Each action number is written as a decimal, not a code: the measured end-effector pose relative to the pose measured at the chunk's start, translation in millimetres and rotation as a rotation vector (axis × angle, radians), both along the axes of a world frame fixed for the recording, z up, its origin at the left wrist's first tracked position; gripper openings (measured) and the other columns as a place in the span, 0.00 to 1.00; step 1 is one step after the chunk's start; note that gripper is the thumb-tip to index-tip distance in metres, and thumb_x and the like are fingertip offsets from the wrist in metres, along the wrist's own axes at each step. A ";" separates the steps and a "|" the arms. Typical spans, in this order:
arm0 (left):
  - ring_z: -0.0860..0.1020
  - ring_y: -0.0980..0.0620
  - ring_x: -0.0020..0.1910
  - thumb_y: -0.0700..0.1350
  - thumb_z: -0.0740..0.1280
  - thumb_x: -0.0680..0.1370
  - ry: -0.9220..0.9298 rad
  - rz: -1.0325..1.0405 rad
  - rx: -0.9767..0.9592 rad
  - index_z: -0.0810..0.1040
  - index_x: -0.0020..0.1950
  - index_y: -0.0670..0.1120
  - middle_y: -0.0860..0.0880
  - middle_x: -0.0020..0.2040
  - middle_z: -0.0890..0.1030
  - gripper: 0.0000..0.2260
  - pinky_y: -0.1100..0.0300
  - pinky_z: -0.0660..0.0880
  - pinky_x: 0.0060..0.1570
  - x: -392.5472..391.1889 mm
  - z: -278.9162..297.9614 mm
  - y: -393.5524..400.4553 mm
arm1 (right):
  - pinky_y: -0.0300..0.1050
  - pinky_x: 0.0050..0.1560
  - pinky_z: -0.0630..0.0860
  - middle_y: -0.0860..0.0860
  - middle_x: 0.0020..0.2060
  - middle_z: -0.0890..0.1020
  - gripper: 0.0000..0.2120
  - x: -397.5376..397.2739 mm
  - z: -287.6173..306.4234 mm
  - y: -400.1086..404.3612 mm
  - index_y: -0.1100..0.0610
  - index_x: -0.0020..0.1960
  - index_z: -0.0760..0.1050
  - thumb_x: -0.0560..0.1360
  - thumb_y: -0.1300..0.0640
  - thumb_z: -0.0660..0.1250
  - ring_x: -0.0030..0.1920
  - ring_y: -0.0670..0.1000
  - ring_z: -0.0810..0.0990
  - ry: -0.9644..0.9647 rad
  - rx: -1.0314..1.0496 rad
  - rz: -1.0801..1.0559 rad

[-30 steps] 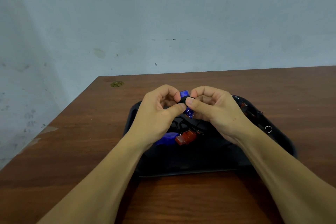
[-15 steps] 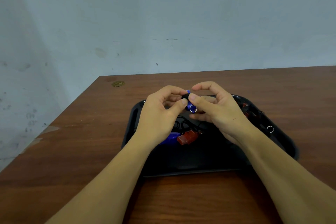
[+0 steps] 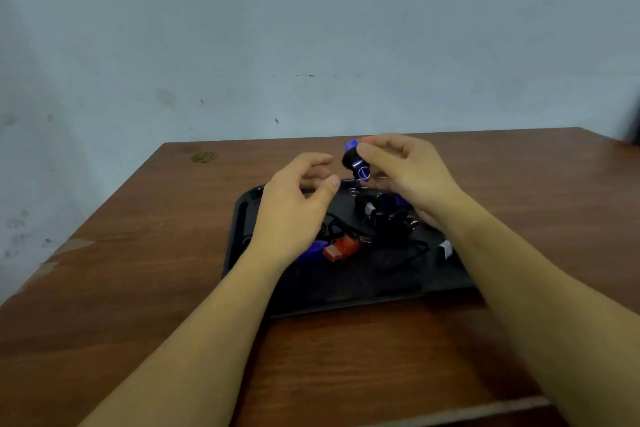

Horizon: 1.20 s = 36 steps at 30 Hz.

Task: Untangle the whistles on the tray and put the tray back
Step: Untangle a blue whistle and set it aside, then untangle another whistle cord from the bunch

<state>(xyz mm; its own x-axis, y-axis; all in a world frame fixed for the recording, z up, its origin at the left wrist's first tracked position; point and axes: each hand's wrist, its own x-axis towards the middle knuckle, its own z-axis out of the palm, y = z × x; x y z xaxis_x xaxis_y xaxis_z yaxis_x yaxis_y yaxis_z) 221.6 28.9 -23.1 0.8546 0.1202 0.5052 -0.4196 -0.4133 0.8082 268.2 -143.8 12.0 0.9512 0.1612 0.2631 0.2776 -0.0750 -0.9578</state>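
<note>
Pinched between the right hand's thumb and fingers, a blue whistle hangs above the tray's far edge; the left hand hovers beside it, fingers loosely spread, holding nothing. Whistles look light and rigid, cords limp and snag-prone, so gripping the body seems best. On the tray: one red whistle, at least two blue; the dark tangle cannot be counted.

blue whistle: lifted above tray | red whistle: among black cords | black tray: on table
</note>
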 end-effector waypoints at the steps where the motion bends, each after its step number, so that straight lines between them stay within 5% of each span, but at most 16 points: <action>1: 0.80 0.61 0.51 0.45 0.69 0.80 0.004 0.020 -0.004 0.80 0.61 0.53 0.56 0.51 0.82 0.10 0.66 0.75 0.52 -0.3 0.8 0.2 | 0.39 0.45 0.81 0.52 0.46 0.86 0.08 2.7 6.0 -2.7 0.57 0.55 0.82 0.78 0.56 0.71 0.41 0.45 0.85 -0.017 -0.044 -0.029; 13: 0.78 0.63 0.46 0.45 0.66 0.81 0.119 0.095 -0.001 0.81 0.50 0.52 0.59 0.45 0.81 0.05 0.70 0.70 0.42 2.1 0.4 4.1 | 0.41 0.52 0.76 0.43 0.48 0.85 0.10 14.2 2.3 2.4 0.50 0.53 0.84 0.77 0.46 0.70 0.48 0.42 0.82 -0.222 -0.835 0.004; 20: 0.78 0.63 0.45 0.45 0.65 0.81 0.148 0.095 0.028 0.81 0.50 0.52 0.58 0.44 0.81 0.05 0.71 0.69 0.39 2.7 -2.2 4.0 | 0.46 0.54 0.77 0.46 0.46 0.85 0.12 21.8 -18.7 12.8 0.50 0.53 0.84 0.77 0.43 0.70 0.47 0.46 0.81 -0.231 -1.023 0.038; 25: 0.78 0.61 0.44 0.45 0.65 0.82 0.164 0.105 0.029 0.81 0.51 0.51 0.58 0.45 0.81 0.05 0.69 0.70 0.39 4.8 -3.4 4.6 | 0.58 0.65 0.70 0.40 0.44 0.84 0.20 24.5 -21.8 10.8 0.39 0.44 0.81 0.67 0.27 0.60 0.60 0.54 0.75 -0.277 -1.114 -0.025; 27: 0.78 0.61 0.45 0.45 0.65 0.82 0.165 0.111 0.029 0.81 0.51 0.50 0.57 0.44 0.81 0.06 0.67 0.71 0.40 6.0 -3.7 5.0 | 0.59 0.66 0.68 0.40 0.49 0.83 0.24 29.7 -24.6 6.9 0.39 0.49 0.81 0.65 0.26 0.58 0.63 0.56 0.73 -0.285 -1.075 -0.013; 29: 0.78 0.60 0.44 0.45 0.65 0.82 0.165 0.112 0.034 0.81 0.51 0.50 0.57 0.44 0.81 0.06 0.66 0.72 0.41 6.3 -4.1 5.2 | 0.54 0.69 0.63 0.40 0.54 0.81 0.23 21.1 -17.1 6.1 0.40 0.55 0.80 0.68 0.29 0.61 0.65 0.53 0.69 -0.312 -1.016 -0.006; 33: 0.78 0.61 0.45 0.44 0.64 0.82 0.160 0.119 0.042 0.81 0.52 0.50 0.57 0.44 0.80 0.06 0.67 0.71 0.41 5.5 -4.1 4.5 | 0.42 0.67 0.53 0.36 0.52 0.74 0.08 -5.5 9.3 2.4 0.49 0.53 0.83 0.75 0.55 0.71 0.61 0.44 0.63 -0.279 -0.981 0.220; 36: 0.78 0.60 0.44 0.43 0.64 0.82 0.167 0.127 0.057 0.82 0.52 0.49 0.56 0.44 0.81 0.07 0.67 0.71 0.39 3.1 -2.7 3.5 | 0.45 0.64 0.58 0.44 0.62 0.71 0.10 -18.1 18.0 3.0 0.48 0.54 0.83 0.73 0.53 0.75 0.65 0.49 0.64 -0.163 -1.111 0.363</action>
